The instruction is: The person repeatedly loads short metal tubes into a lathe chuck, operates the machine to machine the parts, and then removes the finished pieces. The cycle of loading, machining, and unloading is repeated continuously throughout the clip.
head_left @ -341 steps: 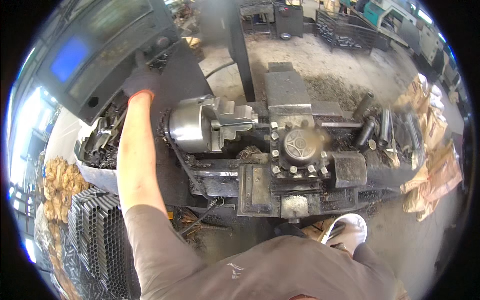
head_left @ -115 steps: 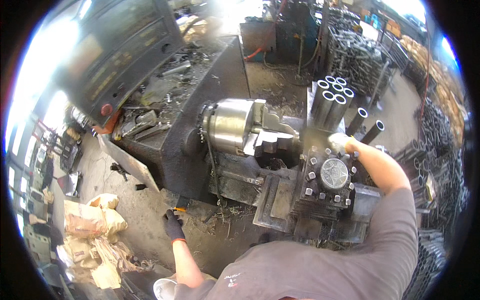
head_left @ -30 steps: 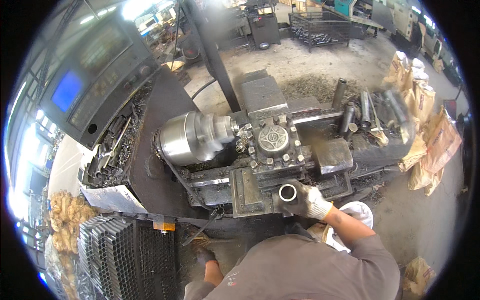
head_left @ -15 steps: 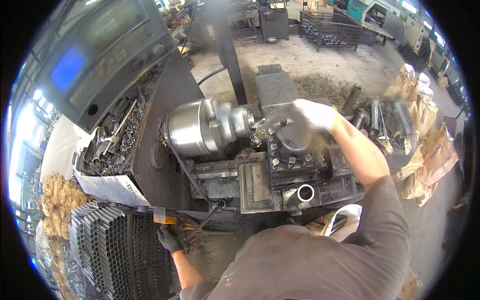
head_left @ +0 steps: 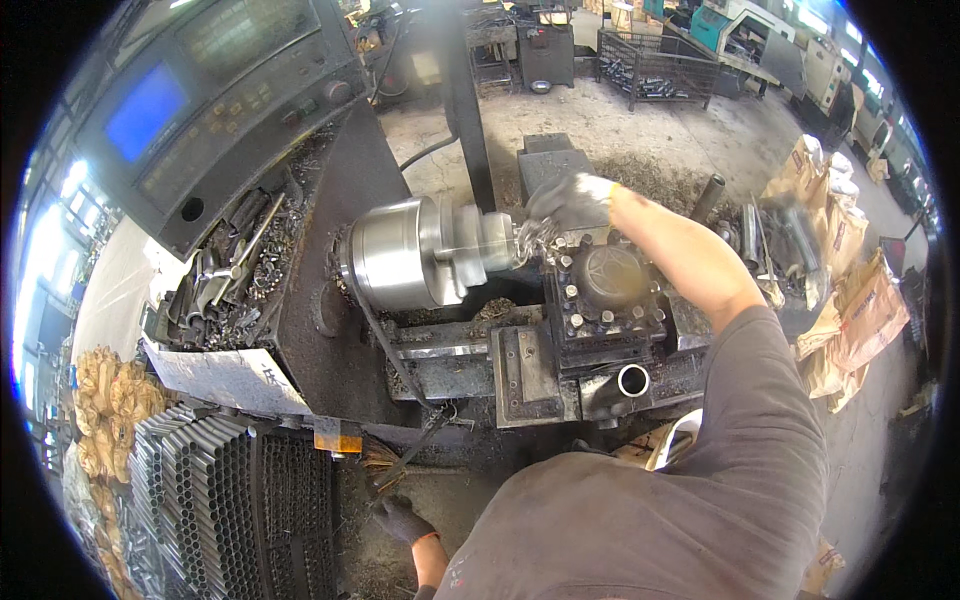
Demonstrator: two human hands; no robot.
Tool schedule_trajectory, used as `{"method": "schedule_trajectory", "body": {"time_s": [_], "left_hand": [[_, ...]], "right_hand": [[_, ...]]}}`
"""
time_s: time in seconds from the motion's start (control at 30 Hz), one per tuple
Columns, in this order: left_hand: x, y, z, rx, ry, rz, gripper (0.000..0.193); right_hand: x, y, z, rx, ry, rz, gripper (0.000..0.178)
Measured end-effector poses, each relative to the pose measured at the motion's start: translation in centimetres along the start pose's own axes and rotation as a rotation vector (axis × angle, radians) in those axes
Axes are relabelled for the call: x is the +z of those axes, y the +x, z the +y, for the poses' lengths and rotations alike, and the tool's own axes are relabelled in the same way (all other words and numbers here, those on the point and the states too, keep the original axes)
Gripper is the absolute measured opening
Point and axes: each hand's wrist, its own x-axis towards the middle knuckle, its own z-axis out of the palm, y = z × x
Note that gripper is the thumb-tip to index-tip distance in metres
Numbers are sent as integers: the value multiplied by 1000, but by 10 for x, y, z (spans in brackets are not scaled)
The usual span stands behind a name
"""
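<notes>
Head view: the right hand (head_left: 572,203), in a grey glove with a pale cuff, reaches over the lathe's bolted tool block (head_left: 607,280), its fingers bent down at a tangle of curly metal shavings (head_left: 536,238); whether they are closed on the shavings cannot be told. This tangle sits between the tool block and the round steel chuck (head_left: 395,255), whose stepped front parts are blurred. Low on the left, the left hand (head_left: 403,520), in a dark glove, hangs above the floor (head_left: 455,492) near a straw broom (head_left: 382,460); its fingers are close together, and whether it holds anything cannot be told. One short pipe (head_left: 614,386) rests tilted on the machine's front edge, below the tool block, its open end facing up toward the right. Many more pipes are piled in a stack (head_left: 195,500) left of the left hand. Above that stack, a tray of tools and shavings (head_left: 215,280) lies below a control panel with a blue screen (head_left: 147,112). Brown paper bags (head_left: 860,320) stand on the far right.
</notes>
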Motion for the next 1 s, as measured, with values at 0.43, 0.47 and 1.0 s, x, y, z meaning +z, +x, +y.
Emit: {"method": "schedule_trajectory", "body": {"time_s": [0.43,0.47,1.0], "left_hand": [[-74,37,-125,-106,1286,-770,14],[-73,38,-131,-47,1347,-867,15],[-76,27,-146,555,1507,-1187,13]], "right_hand": [[7,5,33,341,-65,-214,39],[13,21,19,280,-29,-252,43],[79,0,116,423,863,-168,43]]}}
